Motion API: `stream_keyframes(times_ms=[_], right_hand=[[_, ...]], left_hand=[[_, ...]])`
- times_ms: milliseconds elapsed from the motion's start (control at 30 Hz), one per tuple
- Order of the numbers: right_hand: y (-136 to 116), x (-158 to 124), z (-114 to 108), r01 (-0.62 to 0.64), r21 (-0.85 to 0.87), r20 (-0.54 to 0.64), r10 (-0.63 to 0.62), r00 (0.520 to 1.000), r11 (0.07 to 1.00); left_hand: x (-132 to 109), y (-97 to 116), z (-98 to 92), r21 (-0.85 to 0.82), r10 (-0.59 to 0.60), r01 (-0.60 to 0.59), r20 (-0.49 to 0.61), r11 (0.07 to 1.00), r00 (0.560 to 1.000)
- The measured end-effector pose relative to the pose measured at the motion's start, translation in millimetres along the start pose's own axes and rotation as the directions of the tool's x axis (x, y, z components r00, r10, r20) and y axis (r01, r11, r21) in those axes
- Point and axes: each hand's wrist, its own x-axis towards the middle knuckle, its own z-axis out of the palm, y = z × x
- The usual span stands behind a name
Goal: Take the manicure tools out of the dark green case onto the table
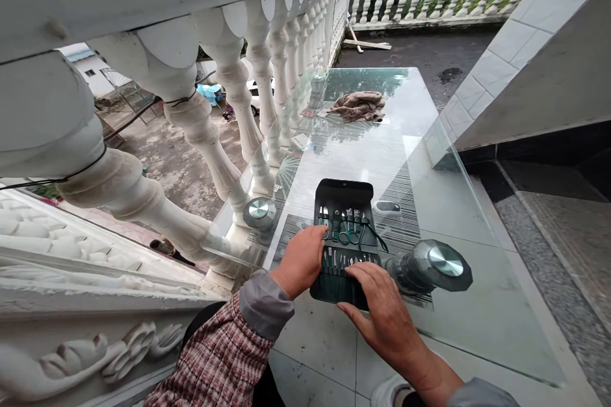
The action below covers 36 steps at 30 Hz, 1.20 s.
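- A person is working over a black tool case (344,196) that is lying open and flat on a glass surface (363,140) on a balcony, near the surface's front edge.
- Rows of small metal tools (351,222), among them clippers and scissors with green handles, are sitting in loops inside the case, and its flap is lying folded back on the far side.
- The left hand (300,261) is resting on the case's left edge with its fingers bent down onto the tools; whether its grip is pinching one of them or only pressing there cannot be told.
- The right hand (382,308) is lying palm down across the case's near end, its grip spread and loose, holding nothing.
- A plaid sleeve (219,362) with a grey cuff is showing behind the left hand, on the near side of the case.
- Two round metal caps are standing at the surface's front corners, one (260,211) to the left of the case and one (442,262) to its right.
- A crumpled brown cloth (359,106) is lying well beyond the case, towards the surface's far end.
- A white balustrade (229,76) is running along to the left of the case, and a tiled wall (525,32) is rising to its right.
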Motion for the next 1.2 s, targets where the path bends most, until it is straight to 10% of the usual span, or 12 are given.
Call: stream_keyframes(times_ms=[1200], right_hand=[[-18.9,14.0,-3.7,0.024,-0.056,-0.058,-0.028,0.998,0.998]], left_hand=[[-0.7,2.0,-1.2,-0.007,0.020,-0.020,-0.017,1.000,1.000]])
